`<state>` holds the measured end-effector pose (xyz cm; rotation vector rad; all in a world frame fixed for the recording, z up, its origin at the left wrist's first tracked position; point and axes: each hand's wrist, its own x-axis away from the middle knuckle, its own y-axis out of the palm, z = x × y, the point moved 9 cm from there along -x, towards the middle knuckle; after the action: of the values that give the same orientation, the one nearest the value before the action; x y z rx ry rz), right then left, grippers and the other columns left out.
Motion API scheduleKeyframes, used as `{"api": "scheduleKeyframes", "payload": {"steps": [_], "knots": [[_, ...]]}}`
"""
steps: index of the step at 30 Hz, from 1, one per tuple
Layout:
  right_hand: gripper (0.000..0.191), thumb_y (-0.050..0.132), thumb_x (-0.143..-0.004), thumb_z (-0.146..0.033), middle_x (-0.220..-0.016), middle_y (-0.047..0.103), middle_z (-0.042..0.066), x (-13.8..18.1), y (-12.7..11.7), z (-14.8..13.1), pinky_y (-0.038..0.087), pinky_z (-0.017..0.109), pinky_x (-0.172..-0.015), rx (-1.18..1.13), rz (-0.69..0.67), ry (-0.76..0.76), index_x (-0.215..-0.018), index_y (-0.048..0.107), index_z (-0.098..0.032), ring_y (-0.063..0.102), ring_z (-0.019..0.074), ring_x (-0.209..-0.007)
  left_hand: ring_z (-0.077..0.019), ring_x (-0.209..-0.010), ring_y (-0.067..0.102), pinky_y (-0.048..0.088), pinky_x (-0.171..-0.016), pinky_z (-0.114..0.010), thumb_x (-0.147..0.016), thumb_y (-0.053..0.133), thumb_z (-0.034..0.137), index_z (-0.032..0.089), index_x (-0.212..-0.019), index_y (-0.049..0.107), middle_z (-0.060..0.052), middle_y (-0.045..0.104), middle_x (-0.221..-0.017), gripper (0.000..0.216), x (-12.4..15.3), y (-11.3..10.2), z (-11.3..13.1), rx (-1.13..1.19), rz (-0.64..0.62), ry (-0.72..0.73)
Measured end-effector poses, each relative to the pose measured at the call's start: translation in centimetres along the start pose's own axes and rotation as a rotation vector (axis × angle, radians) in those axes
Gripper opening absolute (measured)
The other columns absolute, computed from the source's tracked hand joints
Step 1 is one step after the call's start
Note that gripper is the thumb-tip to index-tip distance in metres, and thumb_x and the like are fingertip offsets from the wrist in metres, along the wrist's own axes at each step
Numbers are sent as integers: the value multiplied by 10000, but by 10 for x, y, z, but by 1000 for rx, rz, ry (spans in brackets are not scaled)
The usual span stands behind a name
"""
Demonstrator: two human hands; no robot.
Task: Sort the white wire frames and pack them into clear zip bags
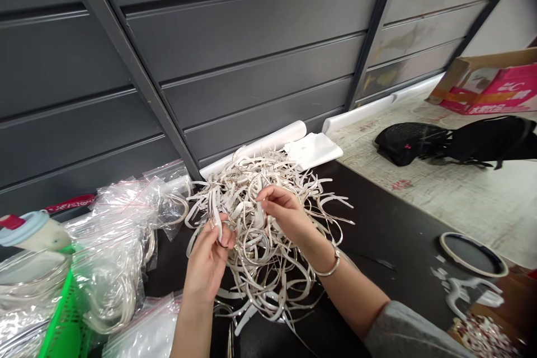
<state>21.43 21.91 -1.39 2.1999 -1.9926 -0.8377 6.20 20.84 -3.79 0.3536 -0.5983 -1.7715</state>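
A large tangled pile of thin, curved silvery bands with white strips [260, 246] lies on the black table. My left hand [208, 263] is at the pile's left side, closed around a few curved silvery bands [216, 215], one with a white strip, held upright. Over the middle of the pile is my right hand [283, 210], its thumb and forefinger pinched at a white strip [259, 215]. Whether that strip is free or still joined to a band I cannot tell. A bangle is on my right wrist.
Clear zip bags [121, 251] of curved bands lie left, by a green basket [62, 313] and a lidded cup [36, 232]. White rolls [272, 142] rest against the grey panel wall. At right are a round tape roll [474, 254], scissors [459, 293] and a box of small pieces [486, 335].
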Motion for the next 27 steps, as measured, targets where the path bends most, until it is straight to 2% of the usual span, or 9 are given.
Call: {"api": "scheduleKeyframes", "payload": {"steps": [2, 4, 7, 11, 14, 16, 19, 23, 27], "knots": [[63, 649, -782, -253, -650, 552, -32, 4, 13, 6, 435, 202, -509, 18, -72, 37, -825, 676, -216, 475, 72, -542, -100, -605, 463, 391, -638, -243, -797, 600, 284, 157, -952, 637, 21, 481, -601, 203, 1, 1, -2, -59, -22, -6], [81, 636, -792, -256, -665, 570, -24, 6, 17, 10, 428, 205, -519, 43, -65, 35, -841, 688, -218, 475, 73, -550, -106, -621, 483, 383, -636, -244, -810, 595, 306, 162, -973, 632, 16, 493, -615, 221, 3, 3, -5, -106, -39, -20], [97, 613, -811, -253, -647, 550, -27, 8, 8, 7, 407, 203, -492, 84, 65, -55, -876, 684, -247, 455, 79, -536, -101, -606, 489, 377, -616, -236, -812, 596, 318, 165, -960, 634, 21, 493, -608, 217, 5, 3, -4, -119, -36, -21], [66, 580, -834, -281, -710, 549, -16, 19, -7, -13, 430, 211, -498, 94, 295, -285, -869, 635, -265, 470, 92, -563, -94, -594, 519, 401, -620, -221, -804, 610, 313, 168, -931, 642, 28, 520, -591, 195, 4, 2, -5, -88, -13, -28], [54, 572, -842, -291, -730, 551, -7, 28, -3, -19, 442, 212, -498, 97, 342, -384, -865, 612, -265, 486, 95, -573, -133, -715, 609, 450, -715, -238, -775, 644, 291, 154, -917, 649, -23, 640, -718, 197, 2, -2, -11, -70, 40, -68], [57, 573, -843, -292, -717, 555, -4, 32, 7, -21, 449, 217, -488, 125, 292, -425, -873, 616, -270, 496, 101, -569, -153, -770, 638, 476, -748, -247, -743, 675, 270, 146, -913, 657, -60, 685, -819, 212, 1, -5, -15, -42, 92, -97], [116, 567, -848, -288, -803, 601, 20, 34, 25, -17, 498, 247, -541, 179, 170, -407, -947, 626, -276, 561, 121, -641, -153, -752, 650, 507, -661, -219, -706, 701, 252, 155, -909, 671, -68, 697, -843, 227, 4, -8, -12, 16, 151, -83], [227, 539, -868, -258, -860, 614, 23, 30, 37, -6, 504, 238, -562, 198, 46, -286, -1089, 590, -274, 585, 106, -646, -144, -746, 646, 511, -594, -184, -680, 716, 240, 173, -868, 678, -47, 685, -820, 203, 10, -9, 7, 88, 182, 35], [171, 553, -858, -242, -771, 628, 15, 21, 50, -1, 483, 234, -579, 454, -101, -239, -1016, 611, -214, 590, 120, -667, -120, -706, 636, 526, -692, -209, -647, 743, 240, 172, -847, 679, -11, 663, -739, 220, 15, -13, 27, 83, 199, 172]]}}
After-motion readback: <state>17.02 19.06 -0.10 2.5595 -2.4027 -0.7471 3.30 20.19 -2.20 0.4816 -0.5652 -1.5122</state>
